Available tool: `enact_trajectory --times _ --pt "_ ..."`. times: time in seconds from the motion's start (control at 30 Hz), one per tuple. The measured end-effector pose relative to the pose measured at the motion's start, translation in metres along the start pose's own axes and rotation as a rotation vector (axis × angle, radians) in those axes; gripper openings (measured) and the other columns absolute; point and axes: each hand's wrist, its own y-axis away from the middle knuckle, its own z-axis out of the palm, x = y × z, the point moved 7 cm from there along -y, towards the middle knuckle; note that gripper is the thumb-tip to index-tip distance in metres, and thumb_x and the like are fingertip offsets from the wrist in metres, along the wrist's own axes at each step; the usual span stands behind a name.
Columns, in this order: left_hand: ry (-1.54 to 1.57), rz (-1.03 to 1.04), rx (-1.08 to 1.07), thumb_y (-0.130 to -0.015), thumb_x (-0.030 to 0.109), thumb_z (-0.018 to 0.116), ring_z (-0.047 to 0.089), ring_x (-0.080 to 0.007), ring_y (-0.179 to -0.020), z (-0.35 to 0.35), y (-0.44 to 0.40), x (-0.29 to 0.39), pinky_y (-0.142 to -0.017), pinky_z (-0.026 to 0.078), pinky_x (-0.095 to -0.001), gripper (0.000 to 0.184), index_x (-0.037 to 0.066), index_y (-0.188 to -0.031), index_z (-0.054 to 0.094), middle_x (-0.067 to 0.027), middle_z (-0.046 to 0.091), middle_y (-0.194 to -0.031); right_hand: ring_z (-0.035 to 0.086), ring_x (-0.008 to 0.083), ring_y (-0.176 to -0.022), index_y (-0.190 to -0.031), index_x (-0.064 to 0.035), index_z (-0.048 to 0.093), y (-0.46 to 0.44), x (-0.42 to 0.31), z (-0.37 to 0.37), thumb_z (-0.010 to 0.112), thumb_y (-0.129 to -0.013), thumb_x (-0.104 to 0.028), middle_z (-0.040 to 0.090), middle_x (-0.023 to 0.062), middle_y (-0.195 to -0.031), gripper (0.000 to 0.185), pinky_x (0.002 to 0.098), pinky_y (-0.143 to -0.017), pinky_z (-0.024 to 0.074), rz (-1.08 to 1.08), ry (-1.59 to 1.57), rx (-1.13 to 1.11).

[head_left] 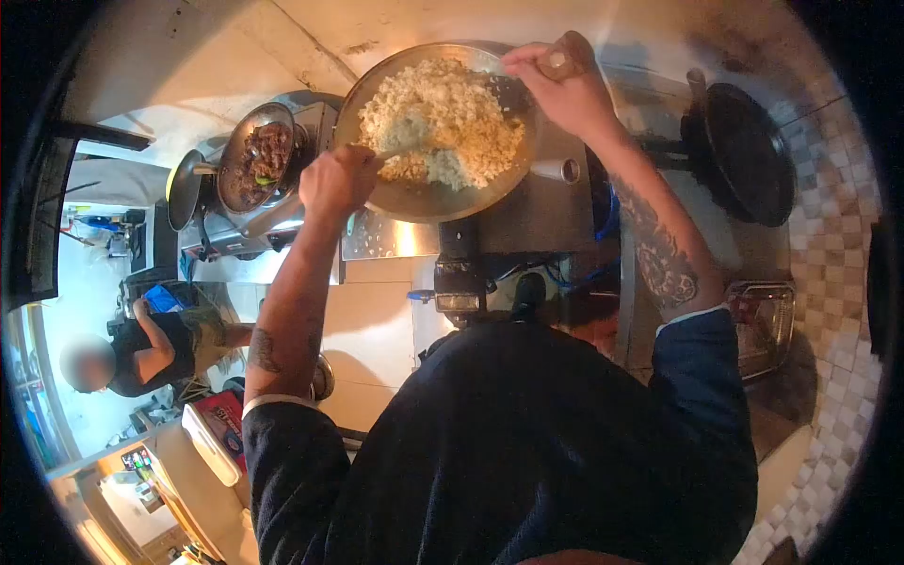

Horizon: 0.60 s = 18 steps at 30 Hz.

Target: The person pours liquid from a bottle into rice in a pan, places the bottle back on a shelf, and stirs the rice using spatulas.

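Note:
A large wok (443, 209) of rice (438, 104) stands in front of me, the rice part white and part yellow-brown. At the wok's left rim my left hand (337, 181) is closed around a utensil with a pale shaft (400, 149) that runs into the rice; its head is hidden. My right hand (565, 94), above the right rim, grips a utensil with a rounded brown wooden handle end (571, 55). A dark part of it seems to reach the rice's right edge. The wok's hollow metal handle (557, 170) sticks out to the right.
Left of the wok, a pan (226, 179) of dark cooked meat sits on the stove, beside a smaller pan (184, 193). A black pan (749, 155) is at right, above a wire basket (761, 325). Another person (155, 344) is at far left.

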Motion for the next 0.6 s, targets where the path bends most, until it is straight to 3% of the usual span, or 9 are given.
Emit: enact_trajectory --times 0.03,0.07,0.1,0.13,0.2,0.27,0.37,0.47,0.6 --pt "-0.017 0.015 0.044 -0.092 0.049 0.063 0.073 -0.038 -0.091 -0.009 0.001 -0.001 -0.08 0.058 -0.0483 0.031 0.023 -0.1 0.078 -0.0166 0.075 -0.094 0.074 0.0156 -0.098 -0.101 -0.0034 0.076 -0.004 -0.016 -0.012 0.065 -0.097 -0.017 0.078 0.0077 -0.096 0.017 0.0307 -0.086 0.0558 -0.034 -0.025 -0.05" --pt "-0.036 0.03 0.088 -0.093 0.049 0.063 0.073 -0.0382 -0.09 -0.019 0.003 -0.001 -0.079 0.058 -0.0483 0.031 0.022 -0.1 0.077 -0.0168 0.075 -0.094 0.074 0.016 -0.097 -0.1 -0.0027 0.076 -0.008 0.0 -0.007 0.065 -0.097 -0.015 0.078 0.0078 -0.095 0.017 0.0304 -0.085 0.0561 0.072 -0.214 -0.129" --pt "-0.055 0.043 0.129 -0.093 0.049 0.063 0.073 -0.0384 -0.089 -0.028 0.006 -0.001 -0.078 0.058 -0.0483 0.031 0.022 -0.1 0.077 -0.017 0.075 -0.093 0.074 0.0164 -0.096 -0.1 -0.002 0.076 -0.01 0.015 -0.002 0.065 -0.096 -0.014 0.078 0.008 -0.094 0.017 0.0301 -0.084 0.0564 0.193 -0.395 -0.188" --pt "-0.074 0.073 0.168 -0.094 0.044 0.062 0.073 -0.0384 -0.088 -0.04 0.01 0.002 -0.077 0.058 -0.0483 0.028 0.021 -0.098 0.077 -0.0179 0.074 -0.093 0.075 0.0168 -0.095 -0.1 -0.0021 0.076 -0.016 0.071 0.018 0.065 -0.096 -0.013 0.078 0.008 -0.093 0.016 0.0298 -0.083 0.0568 0.458 -0.737 -0.274" --pt "-0.108 0.095 0.233 -0.095 0.04 0.061 0.073 -0.0385 -0.087 -0.058 0.013 0.004 -0.075 0.058 -0.0482 0.026 0.02 -0.098 0.076 -0.018 0.074 -0.092 0.075 0.0173 -0.092 -0.101 -0.0023 0.076 -0.014 0.084 0.023 0.064 -0.096 -0.012 0.078 0.008 -0.094 0.016 0.0293 -0.081 0.0573 0.556 -0.828 -0.253" --pt "-0.133 0.135 0.325 -0.095 0.032 0.061 0.072 -0.0378 -0.08 -0.064 0.017 0.0 -0.071 0.057 -0.0484 0.02 0.021 -0.099 0.077 -0.0155 0.074 -0.092 0.076 0.0174 -0.091 -0.102 -0.0027 0.076 -0.002 0.006 -0.015 0.063 -0.097 -0.011 0.079 0.008 -0.096 0.017 0.0289 -0.08 0.0575 0.211 -0.334 -0.048" --pt "-0.125 0.221 0.57 -0.094 0.026 0.06 0.071 -0.0365 -0.075 -0.058 0.025 -0.005 -0.067 0.056 -0.0483 0.02 0.023 -0.103 0.077 -0.0121 0.072 -0.096 0.076 0.018 -0.09 -0.103 -0.0036 0.077 0.011 -0.011 -0.02 0.061 -0.097 -0.01 0.079 0.0078 -0.097 0.018 0.0294 -0.081 0.0572 0.014 -0.121 0.046" --pt "-0.103 0.261 0.547 -0.095 0.021 0.058 0.071 -0.0349 -0.075 -0.046 0.035 -0.009 -0.064 0.056 -0.0475 0.024 0.025 -0.109 0.076 -0.0097 0.07 -0.099 0.075 0.0193 -0.09 -0.103 -0.0045 0.077 0.02 0.007 -0.01 0.061 -0.097 -0.011 0.078 0.0083 -0.097 0.018 0.0306 -0.082 0.057 0.0 -0.054 0.012" --pt "-0.161 0.228 0.597 -0.094 0.021 0.057 0.071 -0.0343 -0.078 -0.082 0.048 -0.012 -0.064 0.057 -0.0462 0.024 0.025 -0.108 0.076 -0.0084 0.071 -0.096 0.075 0.0211 -0.092 -0.105 -0.0052 0.076 0.02 0.025 -0.002 0.062 -0.096 -0.013 0.078 0.0097 -0.1 0.019 0.0316 -0.083 0.0565 0.067 -0.125 -0.015"
